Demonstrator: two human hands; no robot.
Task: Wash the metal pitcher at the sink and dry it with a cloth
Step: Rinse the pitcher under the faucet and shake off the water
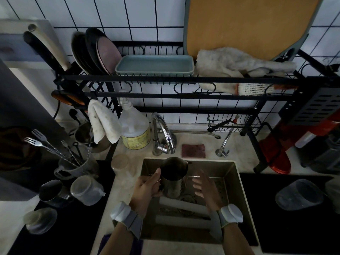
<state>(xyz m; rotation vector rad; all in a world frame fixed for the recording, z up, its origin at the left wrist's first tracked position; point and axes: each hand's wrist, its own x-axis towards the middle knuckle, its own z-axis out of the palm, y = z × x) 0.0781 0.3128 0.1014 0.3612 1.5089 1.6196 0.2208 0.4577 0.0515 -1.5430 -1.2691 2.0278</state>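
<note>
A metal pitcher (173,176) is held upright over the sink (237,181), just below and in front of the tap (162,133), its open mouth turned up. It is gripped by the left hand (147,188), which is closed around the handle side with the thumb laid against the wall. The right hand (206,186) is blurred, its fingers spread and empty, just beside the pitcher and apart from it. No running water can be made out in the dim light. The steel is judged stiff and fairly light when empty, but slippery once wet or soapy, so the handle is thought the surest hold, with the body steadied by the free hand. A sponge (193,150) lies on the worktop (239,150) behind the sink. A cloth (104,124) hangs at the left of the rack (165,78); another is heaped on top.
</note>
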